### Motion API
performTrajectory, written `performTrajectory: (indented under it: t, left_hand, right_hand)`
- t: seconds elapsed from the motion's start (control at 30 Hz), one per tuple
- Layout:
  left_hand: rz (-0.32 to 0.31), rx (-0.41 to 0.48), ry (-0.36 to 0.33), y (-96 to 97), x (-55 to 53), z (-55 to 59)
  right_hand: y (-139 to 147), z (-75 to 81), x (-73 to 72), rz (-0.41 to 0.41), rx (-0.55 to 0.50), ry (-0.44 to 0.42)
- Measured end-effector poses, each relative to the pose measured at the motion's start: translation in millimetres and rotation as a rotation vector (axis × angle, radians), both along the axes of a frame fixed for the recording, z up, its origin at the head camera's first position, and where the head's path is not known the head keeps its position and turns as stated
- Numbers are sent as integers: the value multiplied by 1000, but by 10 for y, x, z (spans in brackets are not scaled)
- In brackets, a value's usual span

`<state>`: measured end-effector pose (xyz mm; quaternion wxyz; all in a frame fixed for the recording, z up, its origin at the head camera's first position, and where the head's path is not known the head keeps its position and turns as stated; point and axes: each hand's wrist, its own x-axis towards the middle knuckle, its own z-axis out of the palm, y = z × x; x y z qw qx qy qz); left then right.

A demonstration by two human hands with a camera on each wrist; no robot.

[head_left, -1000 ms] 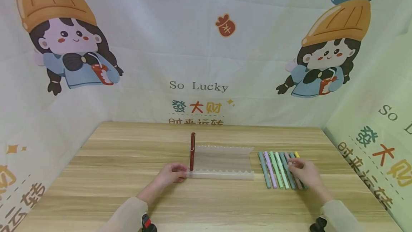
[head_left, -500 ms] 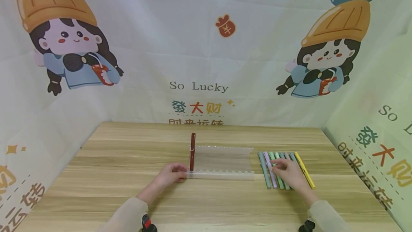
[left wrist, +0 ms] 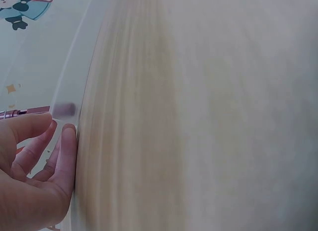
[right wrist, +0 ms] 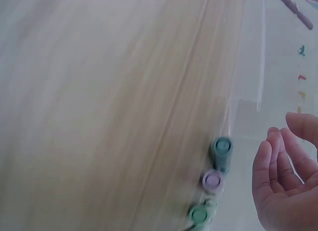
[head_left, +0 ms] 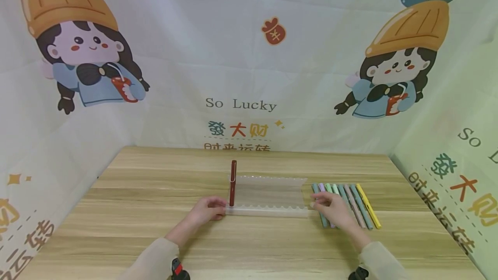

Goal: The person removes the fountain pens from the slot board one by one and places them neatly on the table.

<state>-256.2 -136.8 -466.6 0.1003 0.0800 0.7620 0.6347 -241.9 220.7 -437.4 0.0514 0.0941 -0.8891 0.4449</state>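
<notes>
A clear plastic pen rack with scalloped edges lies mid-table. One dark red pen rests across its left end, clip upward. At that end my left hand holds the rack's corner between thumb and fingers. My right hand hovers over the left part of a row of pens, thumb and fingers apart with nothing between them. Beneath it, a teal pen, a lilac pen and a green pen show their ends; in the head view the hand partly hides them.
The row goes on to the right with a brown pen, another teal pen and a yellow pen, which slants. All lie on a wooden table. A printed cloth hangs behind and at both sides.
My right hand has moved left across the pens, from the yellow end to the leftmost teal one, uncovering the right-hand pens. The left hand, rack and dark red pen have stayed put.
</notes>
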Motion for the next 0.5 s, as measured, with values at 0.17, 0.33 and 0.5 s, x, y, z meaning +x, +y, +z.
performTrajectory:
  t: [0.17,0.33,0.5]
  left_hand:
    - [3,0,-1,2,10,12]
    - [6,6,-5,4,14,13]
    - [4,4,-6,1,10,8]
  right_hand:
    - [-126,-35,-23,8,-19,-2]
    - [-258,-60,-57,38,-75,20]
    - [-391,-61,-72,86,-124,31]
